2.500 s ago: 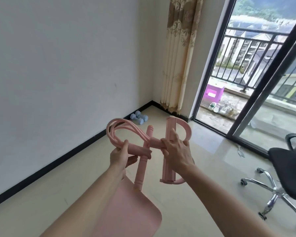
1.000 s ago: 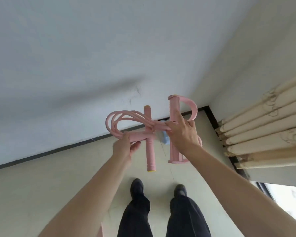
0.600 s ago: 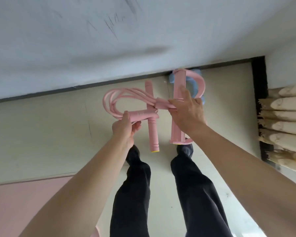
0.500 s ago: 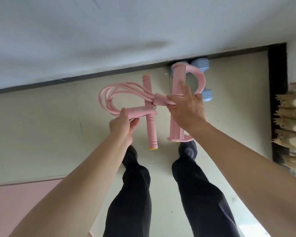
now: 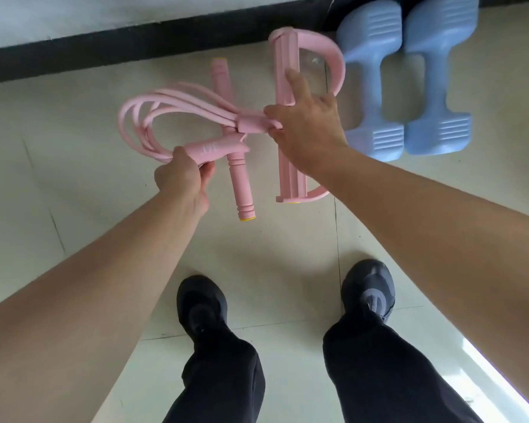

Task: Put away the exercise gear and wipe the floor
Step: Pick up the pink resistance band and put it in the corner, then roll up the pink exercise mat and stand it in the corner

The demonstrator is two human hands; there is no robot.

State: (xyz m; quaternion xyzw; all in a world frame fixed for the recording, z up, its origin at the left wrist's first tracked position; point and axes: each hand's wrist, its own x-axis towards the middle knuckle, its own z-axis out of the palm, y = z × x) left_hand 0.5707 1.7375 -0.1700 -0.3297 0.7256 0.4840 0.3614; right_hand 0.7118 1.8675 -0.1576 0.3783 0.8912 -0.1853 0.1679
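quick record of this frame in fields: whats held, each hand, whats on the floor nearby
held: pink pull-rope exerciser
left hand: grips the sleeve at the end of the looped tubes
right hand: grips the pedal bar and the tube junction
nearby: two blue dumbbells side by side on the floor, by the black baseboard

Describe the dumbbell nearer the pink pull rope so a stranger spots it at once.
Follow the black baseboard to the upper right, where two blue dumbbells lie side by side on the floor. It is the left dumbbell, beside the right hand, its edge overlapped by the strap of the pink pull rope.
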